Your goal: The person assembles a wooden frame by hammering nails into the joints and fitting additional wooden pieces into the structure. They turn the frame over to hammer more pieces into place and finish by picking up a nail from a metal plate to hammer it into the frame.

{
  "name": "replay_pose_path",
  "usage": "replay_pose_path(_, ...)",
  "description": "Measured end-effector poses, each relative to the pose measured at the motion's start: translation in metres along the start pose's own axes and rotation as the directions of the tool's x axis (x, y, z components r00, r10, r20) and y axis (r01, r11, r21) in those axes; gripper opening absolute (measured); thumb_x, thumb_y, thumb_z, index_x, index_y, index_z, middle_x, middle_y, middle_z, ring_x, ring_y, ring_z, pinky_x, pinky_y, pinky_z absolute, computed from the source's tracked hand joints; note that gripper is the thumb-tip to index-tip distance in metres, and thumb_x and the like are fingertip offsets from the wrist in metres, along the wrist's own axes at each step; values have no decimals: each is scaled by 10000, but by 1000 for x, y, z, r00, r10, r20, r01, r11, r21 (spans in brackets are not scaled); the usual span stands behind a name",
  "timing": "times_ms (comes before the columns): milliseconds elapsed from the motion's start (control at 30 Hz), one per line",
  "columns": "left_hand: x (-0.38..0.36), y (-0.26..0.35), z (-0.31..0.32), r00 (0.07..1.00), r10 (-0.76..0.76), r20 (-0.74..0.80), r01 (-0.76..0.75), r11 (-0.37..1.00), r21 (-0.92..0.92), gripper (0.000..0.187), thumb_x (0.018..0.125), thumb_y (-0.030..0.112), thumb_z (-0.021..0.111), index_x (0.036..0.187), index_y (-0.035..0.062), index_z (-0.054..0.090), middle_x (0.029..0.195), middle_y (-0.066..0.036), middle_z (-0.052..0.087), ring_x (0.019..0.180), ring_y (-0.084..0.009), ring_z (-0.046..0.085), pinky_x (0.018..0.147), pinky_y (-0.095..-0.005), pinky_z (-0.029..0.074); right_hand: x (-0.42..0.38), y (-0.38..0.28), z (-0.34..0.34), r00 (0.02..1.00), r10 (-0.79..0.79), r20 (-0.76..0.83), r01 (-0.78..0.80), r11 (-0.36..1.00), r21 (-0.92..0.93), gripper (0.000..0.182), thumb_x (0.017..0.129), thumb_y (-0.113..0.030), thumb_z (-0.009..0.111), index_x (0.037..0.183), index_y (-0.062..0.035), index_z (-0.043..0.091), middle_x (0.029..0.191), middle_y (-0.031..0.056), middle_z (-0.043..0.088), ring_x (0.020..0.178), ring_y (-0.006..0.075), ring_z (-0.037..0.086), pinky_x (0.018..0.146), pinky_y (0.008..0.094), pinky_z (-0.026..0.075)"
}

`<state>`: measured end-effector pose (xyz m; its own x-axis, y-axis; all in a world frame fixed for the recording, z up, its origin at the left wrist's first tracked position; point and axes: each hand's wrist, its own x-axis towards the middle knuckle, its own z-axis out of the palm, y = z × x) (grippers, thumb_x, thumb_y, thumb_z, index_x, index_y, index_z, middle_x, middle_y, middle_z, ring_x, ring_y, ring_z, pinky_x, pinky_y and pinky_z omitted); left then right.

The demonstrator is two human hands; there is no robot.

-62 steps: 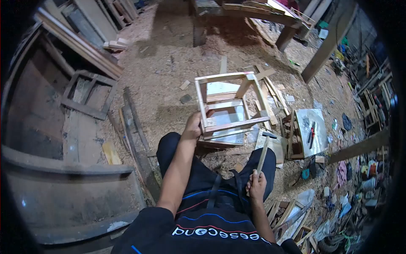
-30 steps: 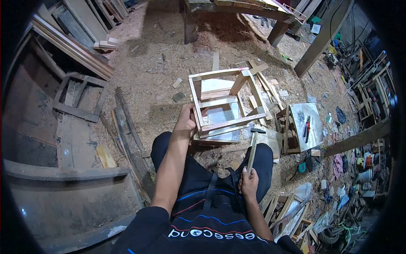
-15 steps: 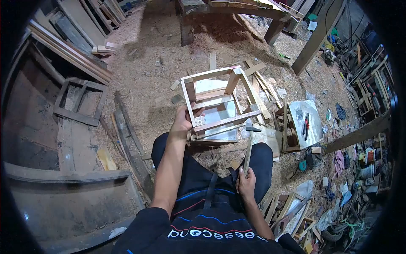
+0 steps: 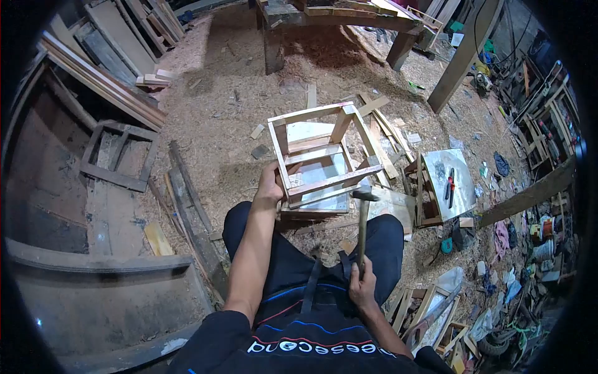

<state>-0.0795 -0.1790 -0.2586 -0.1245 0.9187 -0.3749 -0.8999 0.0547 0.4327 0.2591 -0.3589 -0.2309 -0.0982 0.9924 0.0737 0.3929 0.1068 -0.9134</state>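
Observation:
My left hand (image 4: 270,184) is closed round the near left side of a wooden frame (image 4: 314,116), its fingers partly hidden behind the wood. This open box-like frame is tilted above a pale-topped piece (image 4: 324,202) between my knees. In my right hand (image 4: 363,282) is the wooden handle of a hammer (image 4: 362,230), held upright over my right thigh. The dark hammer head is just beyond the knee, close to the frame's near right corner.
Wood strips (image 4: 389,134) lie on the shavings beyond the frame. To the right, pliers (image 4: 450,187) with red handles rest on a pale-topped box (image 4: 439,165). A workbench (image 4: 349,12) stands at the far side, and a large wooden cabinet (image 4: 99,262) lies at left.
The hammer head has shifted slightly left and nearer to me, and its handle has turned. The frame has moved only a little in my left hand.

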Motion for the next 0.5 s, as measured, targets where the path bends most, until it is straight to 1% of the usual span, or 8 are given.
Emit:
replay_pose_path(100,3,0,-3,1000,-2,-5,2,1000,-25,345,928,192,584,1204,-15,562,1122,-198,634,981,-353,668,801,-468,591,9,-27,-2,991,-81,111,83,997,-9,278,953,-101,547,1201,23,523,677,71,493,587,133,474,541,292,417)
replay_pose_path(167,9,0,-10,1000,-21,-1,20,999,-50,351,923,189,593,1195,-29,560,1113,-204,637,972,-355,673,799,-469,594,20,-51,3,956,-48,289,58,998,-28,326,944,-81,536,1246,35,498,896,238,635,785,367,664,706,371,517)
replay_pose_path(200,8,0,-8,1000,-5,-6,5,999,-39,351,922,189,595,1196,-28,561,1109,-203,640,968,-354,674,798,-469,595,26,-57,10,956,-59,288,62,998,-3,349,936,-58,524,1266,49,481,932,266,634,845,437,650,725,407,518)
replay_pose_path(233,7,0,-5,1000,10,-10,-10,1000,-28,352,920,189,598,1196,-26,563,1106,-202,642,965,-353,676,797,-470,595,34,-63,18,957,-59,285,62,998,-1,349,936,-58,524,1266,49,481,932,266,634,845,437,650,725,407,518)
replay_pose_path(300,1,0,4,999,21,-29,-21,1000,0,349,929,201,578,1197,-22,564,1103,-202,644,963,-352,677,800,-468,595,50,-71,32,955,-234,184,227,972,58,371,920,-34,532,1281,41,487,811,222,588,705,297,614,661,356,481)
replay_pose_path(333,-1,-1,6,998,35,-48,-33,999,25,349,938,213,558,1199,-18,566,1099,-202,646,962,-352,678,802,-466,594,61,-75,35,955,-234,184,227,972,58,371,920,-34,532,1281,41,487,811,222,588,705,297,614,661,356,481)
replay_pose_path(400,-2,0,5,999,33,1,-33,999,-13,323,910,179,582,1144,-44,585,1071,-212,657,940,-355,685,807,-475,580,78,-79,41,946,-241,218,259,964,-55,413,902,-14,508,1307,54,467,904,288,607,832,415,632,727,422,492)
replay_pose_path(500,0,1,2,998,34,52,-32,999,-44,299,883,151,602,1087,-68,605,1041,-218,667,927,-357,689,813,-488,567,91,-73,45,920,-282,271,318,943,-99,454,875,19,489,1312,120,422,900,328,607,817,480,609,718,497,479)
